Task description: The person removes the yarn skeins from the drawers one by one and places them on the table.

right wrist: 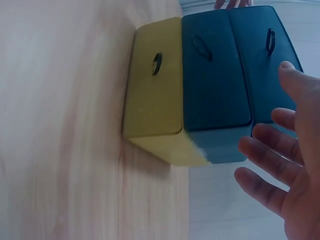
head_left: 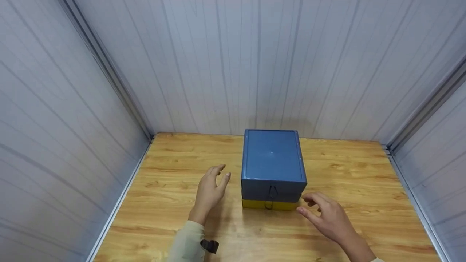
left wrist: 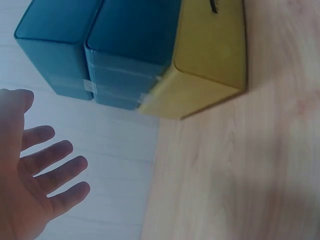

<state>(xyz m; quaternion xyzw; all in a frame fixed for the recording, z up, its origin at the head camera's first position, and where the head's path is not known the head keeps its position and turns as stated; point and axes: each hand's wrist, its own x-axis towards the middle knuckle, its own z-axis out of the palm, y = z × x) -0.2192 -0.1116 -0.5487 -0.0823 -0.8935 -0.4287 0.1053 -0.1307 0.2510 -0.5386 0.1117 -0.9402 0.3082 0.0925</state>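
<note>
A stack of small drawers (head_left: 273, 154) stands on the wooden table, two blue drawers (right wrist: 215, 75) above a yellow one (right wrist: 155, 95). Each front carries a dark loop handle (right wrist: 157, 64). Clear tape (left wrist: 90, 86) runs along the side that the left wrist view shows. My left hand (head_left: 211, 193) hovers to the left of the stack, apart from it, fingers spread and holding nothing. Beside the front right corner is my right hand (head_left: 327, 218), its fingers loosely bent and nothing in them. Whether its fingertips touch the corner I cannot tell.
The wood-grain table top (head_left: 174, 174) surrounds the stack. White panel walls (head_left: 233, 65) rise behind and on both sides, with metal strips along the corners. A black band or small device (head_left: 209, 246) sits at the left sleeve.
</note>
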